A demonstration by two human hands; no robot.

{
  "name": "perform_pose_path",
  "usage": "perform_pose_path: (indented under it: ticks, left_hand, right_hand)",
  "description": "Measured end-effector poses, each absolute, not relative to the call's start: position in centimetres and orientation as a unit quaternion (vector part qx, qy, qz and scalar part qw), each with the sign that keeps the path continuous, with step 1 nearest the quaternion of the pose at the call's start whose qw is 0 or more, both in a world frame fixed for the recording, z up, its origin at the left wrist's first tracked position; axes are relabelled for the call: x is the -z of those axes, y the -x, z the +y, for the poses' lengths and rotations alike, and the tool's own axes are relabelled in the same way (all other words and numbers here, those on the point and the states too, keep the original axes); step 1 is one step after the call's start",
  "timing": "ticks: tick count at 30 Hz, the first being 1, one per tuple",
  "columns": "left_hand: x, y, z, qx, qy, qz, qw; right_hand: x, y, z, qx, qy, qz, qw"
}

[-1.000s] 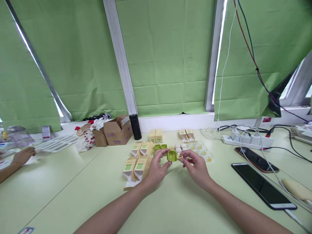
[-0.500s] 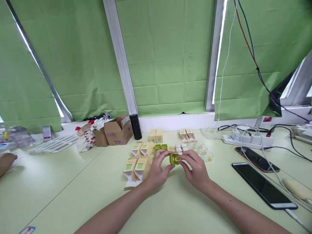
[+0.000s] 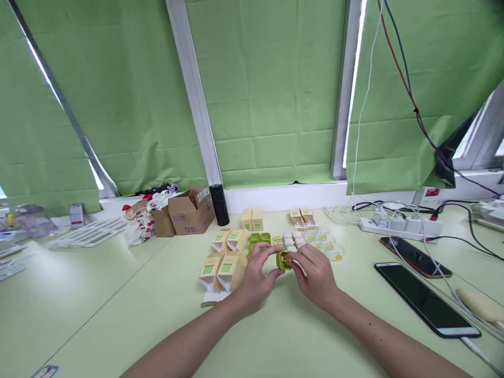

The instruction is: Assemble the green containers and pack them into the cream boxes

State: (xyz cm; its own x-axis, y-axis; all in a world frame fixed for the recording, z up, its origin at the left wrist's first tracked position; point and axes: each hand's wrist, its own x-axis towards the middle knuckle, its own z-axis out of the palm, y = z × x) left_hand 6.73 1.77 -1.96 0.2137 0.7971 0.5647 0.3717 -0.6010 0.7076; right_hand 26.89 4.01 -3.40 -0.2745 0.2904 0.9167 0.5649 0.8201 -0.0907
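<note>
A small green square case [image 3: 282, 260] is pinched at its left side by my left hand [image 3: 258, 273], thumb below and index finger above. The fingers of my right hand [image 3: 315, 273] are closed on a small yellow piece at the case's opening, mostly hidden by the fingertips. Behind my hands lie more green cases [image 3: 260, 238], small yellow pieces [image 3: 277, 241], white blocks [image 3: 293, 240] and clear round cups [image 3: 325, 240]. Several beige boxes with green labels [image 3: 226, 269] stand beside my left hand.
Farther back are two beige boxes [image 3: 252, 219], open cartons [image 3: 303, 219], a black cylinder [image 3: 219, 205] and a cardboard box [image 3: 191, 212]. At the right lie two phones [image 3: 427, 299], cables and a power strip [image 3: 401, 228]. A white rack [image 3: 88, 232] lies at the left.
My right fingertips have moved further into the green case, which has turned and shifted slightly right. Another person's hand at the far left has gone out of view.
</note>
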Motion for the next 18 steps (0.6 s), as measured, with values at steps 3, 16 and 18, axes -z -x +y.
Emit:
perform_pose_path:
  ticks: [3,16,18]
  left_hand:
    - [1.98,-6.71,1.80,-0.488,-0.753,0.389,0.212]
    - [2.16,-6.61,1.91,-0.487,-0.757,0.385,0.201]
    - [2.14,-6.64,1.92,-0.486,-0.757,0.386,0.204]
  right_hand:
    - [3.34,-26.87,4.06,0.138,0.266,-0.788,0.537]
    - [3.48,-26.79,4.13,0.155,0.272,-0.791,0.526]
    - [3.41,-26.77,4.15,0.160,0.270,-0.791,0.526]
